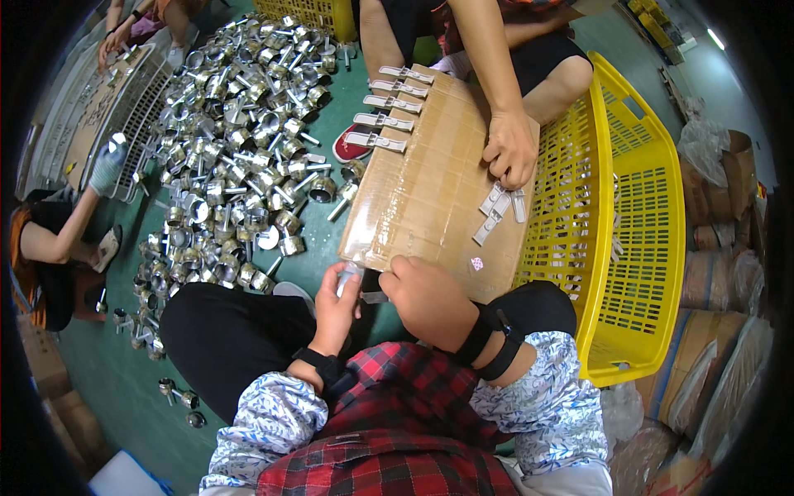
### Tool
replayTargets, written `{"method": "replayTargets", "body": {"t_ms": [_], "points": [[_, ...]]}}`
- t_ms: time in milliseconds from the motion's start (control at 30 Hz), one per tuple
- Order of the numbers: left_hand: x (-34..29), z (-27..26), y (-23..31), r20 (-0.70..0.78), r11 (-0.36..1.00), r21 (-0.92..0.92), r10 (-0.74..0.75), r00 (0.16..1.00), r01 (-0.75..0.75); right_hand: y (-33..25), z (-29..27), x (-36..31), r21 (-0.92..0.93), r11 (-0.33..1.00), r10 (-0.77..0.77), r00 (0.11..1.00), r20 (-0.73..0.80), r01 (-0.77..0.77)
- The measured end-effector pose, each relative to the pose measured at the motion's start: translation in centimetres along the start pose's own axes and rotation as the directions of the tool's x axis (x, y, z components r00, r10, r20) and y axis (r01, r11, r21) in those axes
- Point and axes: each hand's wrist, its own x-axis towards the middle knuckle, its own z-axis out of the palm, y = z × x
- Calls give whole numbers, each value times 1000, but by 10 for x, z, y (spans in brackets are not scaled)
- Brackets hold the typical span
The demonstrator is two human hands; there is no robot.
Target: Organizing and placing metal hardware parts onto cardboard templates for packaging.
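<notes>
My left hand (335,307) is closed around a small grey-white piece (348,276), pinched between thumb and fingers at the near left corner of a cardboard sheet (413,190). Beside it, my right hand (430,299) is curled at the sheet's near edge; what its fingers hold, if anything, is hidden. A thin greyish strip (375,297) shows between my two hands. Several flat grey-white clips (385,121) lie in a row along the board's far left edge. Other loose clips (495,212) lie at its right, under another person's hand (510,153).
A big heap of shiny metal cups with stems (240,140) covers the green floor at left. To the right stands a yellow plastic basket (604,215). Another person with a gloved hand (107,169) works at far left near a white crate (136,124). Wrapped boxes (703,355) line the right.
</notes>
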Motion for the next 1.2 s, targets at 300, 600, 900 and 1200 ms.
{"method": "replayTargets", "body": {"t_ms": [300,600,900,1200], "points": [[1,-1,-2,6,1000,-14,9,1000,-9,0,2,0,-8,1000,1,1000,2,-1],[1,-1,-3,4,1000,-8,-1,1000,1,1,3,0,-33,999,0,1000,5,0],[2,-3,-3,1,1000,-4,-3,1000,3,0,2,1,-23,1000,-3,1000,6,3],[0,-2,-5,9,1000,-6,4,1000,-4,-1,1,0,-27,1000,-5,1000,4,5]]}}
